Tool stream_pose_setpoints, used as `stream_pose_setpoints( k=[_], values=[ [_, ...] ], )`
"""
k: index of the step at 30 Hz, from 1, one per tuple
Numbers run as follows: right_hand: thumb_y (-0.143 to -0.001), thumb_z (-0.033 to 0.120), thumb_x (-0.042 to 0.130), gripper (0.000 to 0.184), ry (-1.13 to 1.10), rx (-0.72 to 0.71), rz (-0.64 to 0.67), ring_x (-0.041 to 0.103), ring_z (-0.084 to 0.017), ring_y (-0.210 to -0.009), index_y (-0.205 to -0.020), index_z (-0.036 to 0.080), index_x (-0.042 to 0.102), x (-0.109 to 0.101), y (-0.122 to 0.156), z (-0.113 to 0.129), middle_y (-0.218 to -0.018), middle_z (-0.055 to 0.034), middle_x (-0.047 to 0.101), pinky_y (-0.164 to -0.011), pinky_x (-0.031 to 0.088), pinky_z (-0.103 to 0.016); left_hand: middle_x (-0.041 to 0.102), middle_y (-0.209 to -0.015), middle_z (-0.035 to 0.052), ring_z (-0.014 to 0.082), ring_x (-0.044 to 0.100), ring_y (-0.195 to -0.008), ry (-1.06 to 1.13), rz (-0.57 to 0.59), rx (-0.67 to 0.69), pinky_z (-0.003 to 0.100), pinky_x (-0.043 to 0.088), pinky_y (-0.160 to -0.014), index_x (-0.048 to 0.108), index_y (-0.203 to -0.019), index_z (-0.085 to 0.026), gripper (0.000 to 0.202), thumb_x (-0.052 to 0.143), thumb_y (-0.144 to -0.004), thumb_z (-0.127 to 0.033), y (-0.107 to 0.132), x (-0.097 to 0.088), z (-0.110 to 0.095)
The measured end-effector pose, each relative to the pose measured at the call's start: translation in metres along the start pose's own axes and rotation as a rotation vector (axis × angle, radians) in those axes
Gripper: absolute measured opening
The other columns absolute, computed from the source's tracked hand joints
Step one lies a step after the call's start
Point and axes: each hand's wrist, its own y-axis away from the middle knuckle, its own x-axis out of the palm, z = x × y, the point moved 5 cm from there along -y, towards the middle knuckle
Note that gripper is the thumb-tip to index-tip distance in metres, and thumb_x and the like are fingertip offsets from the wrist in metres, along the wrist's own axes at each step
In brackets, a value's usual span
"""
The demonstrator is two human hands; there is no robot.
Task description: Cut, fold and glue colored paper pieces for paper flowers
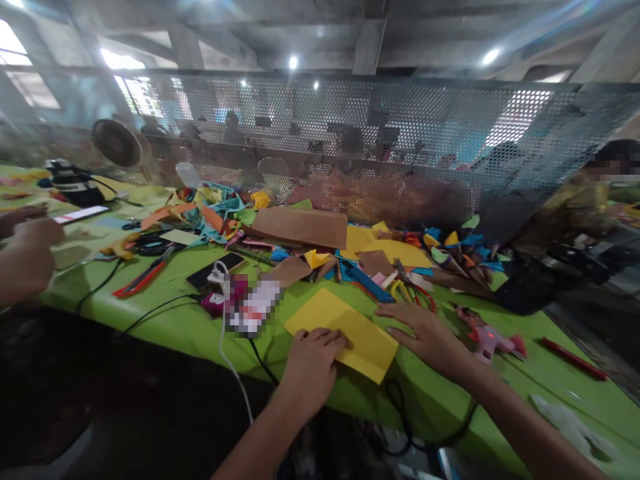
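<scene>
A sheet of yellow paper (347, 323) lies at an angle on the green table cover, near the front edge. My left hand (313, 360) rests on its near left part, fingers lying on the paper and slightly bent. At the right corner of the sheet, my right hand (425, 333) has its fingers stretched out and apart; whether they touch the paper I cannot tell. Neither hand grips anything. Just beyond my right hand lie scissors with red handles (425, 298). A pink glue gun (487, 337) with a small red light lies to its right.
Paper scraps (215, 207) and brown paper (300, 228) cover the back of the table. A phone (257, 307), a power plug (217, 275) with a white cable and red pliers (145, 277) lie left. A co-worker's hands (27, 247) are far left. A red pen (575, 360) lies right.
</scene>
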Motion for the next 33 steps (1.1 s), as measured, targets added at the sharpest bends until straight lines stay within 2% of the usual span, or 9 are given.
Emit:
stream_pose_setpoints(
  k=[2, 5, 8, 13, 18, 22, 26, 30, 33],
  values=[
    [-0.086, 0.025, 0.054, 0.040, -0.129, -0.005, 0.058, 0.060, -0.025, -0.120, -0.124, 0.026, 0.064, 0.001, 0.013, 0.010, -0.129, -0.0059, 0.067, -0.102, 0.047, -0.043, 0.066, -0.129, -0.0010, 0.0222, 0.056, -0.114, -0.021, -0.038, -0.036, 0.042, 0.036, -0.095, 0.063, -0.121, -0.029, 0.038, 0.052, -0.088, -0.014, -0.003, -0.003, -0.002],
    [-0.076, 0.014, 0.053, 0.050, -0.184, 0.002, 0.089, 0.060, -0.026, -0.119, -0.124, 0.025, 0.065, 0.011, 0.024, 0.015, -0.127, -0.0071, 0.067, -0.103, 0.045, -0.046, 0.069, -0.121, -0.0011, 0.0228, 0.057, -0.106, -0.039, -0.090, -0.064, 0.041, 0.037, -0.089, 0.067, -0.113, -0.029, 0.023, 0.055, -0.093, -0.027, -0.006, -0.008, -0.008],
    [-0.080, 0.015, 0.052, 0.041, -0.192, 0.004, 0.062, 0.060, -0.027, -0.117, -0.117, 0.024, 0.069, 0.021, 0.022, 0.007, -0.122, -0.0090, 0.070, -0.102, 0.045, -0.047, 0.070, -0.117, -0.0009, 0.0224, 0.057, -0.105, -0.053, -0.100, -0.058, 0.039, 0.037, -0.088, 0.072, -0.104, -0.030, 0.020, 0.055, -0.095, -0.035, -0.007, -0.010, -0.012],
    [-0.089, 0.026, 0.056, 0.027, -0.245, -0.018, 0.054, 0.061, -0.026, -0.114, -0.112, 0.025, 0.070, 0.028, 0.009, -0.009, -0.119, -0.0093, 0.071, -0.100, 0.046, -0.045, 0.071, -0.101, -0.0005, 0.0195, 0.061, -0.096, -0.050, -0.063, -0.079, 0.037, 0.037, -0.086, 0.074, -0.091, -0.026, 0.025, 0.051, -0.098, -0.031, -0.008, -0.011, -0.005],
    [-0.091, 0.035, 0.057, 0.019, -0.274, 0.030, 0.079, 0.065, -0.025, -0.101, -0.099, 0.025, 0.071, 0.035, 0.002, -0.018, -0.106, -0.0070, 0.073, -0.091, 0.051, -0.040, 0.069, -0.085, -0.0002, 0.0190, 0.062, -0.087, -0.057, -0.082, -0.202, 0.033, 0.037, -0.077, 0.066, -0.080, -0.021, 0.028, 0.046, -0.099, -0.027, -0.016, -0.013, 0.007],
    [-0.090, 0.037, 0.058, 0.031, -0.264, 0.129, -0.037, 0.064, -0.026, -0.105, -0.117, 0.023, 0.065, 0.041, 0.006, -0.028, -0.115, -0.0099, 0.070, -0.093, 0.051, -0.042, 0.067, -0.081, -0.0002, 0.0180, 0.062, -0.077, -0.087, -0.090, -0.324, 0.029, 0.033, -0.066, 0.059, -0.082, -0.021, 0.017, 0.050, -0.096, -0.025, -0.023, -0.010, 0.018],
    [-0.090, 0.034, 0.056, 0.042, -0.168, 0.122, -0.056, 0.060, -0.028, -0.117, -0.131, 0.025, 0.057, 0.044, 0.013, -0.027, -0.127, -0.0100, 0.065, -0.100, 0.048, -0.047, 0.064, -0.080, -0.0005, 0.0173, 0.060, -0.074, -0.107, -0.113, -0.341, 0.029, 0.032, -0.064, 0.054, -0.082, -0.021, 0.011, 0.052, -0.093, -0.021, -0.025, -0.007, 0.023],
    [-0.092, 0.028, 0.051, 0.047, 0.018, 0.050, -0.052, 0.058, -0.028, -0.119, -0.139, 0.029, 0.051, 0.038, 0.018, -0.014, -0.133, -0.0083, 0.062, -0.097, 0.050, -0.047, 0.062, -0.080, -0.0004, 0.0178, 0.058, -0.076, -0.113, -0.084, -0.331, 0.029, 0.033, -0.066, 0.052, -0.081, -0.021, 0.010, 0.052, -0.091, -0.018, -0.027, -0.004, 0.023],
    [-0.091, 0.024, 0.049, 0.048, 0.194, -0.034, -0.071, 0.059, -0.030, -0.117, -0.138, 0.031, 0.053, 0.035, 0.021, -0.004, -0.135, -0.0082, 0.061, -0.094, 0.050, -0.049, 0.061, -0.081, 0.0003, 0.0192, 0.057, -0.079, -0.109, -0.070, -0.343, 0.030, 0.035, -0.069, 0.051, -0.080, -0.021, 0.011, 0.051, -0.090, -0.017, -0.027, -0.003, 0.023]
  ],
)
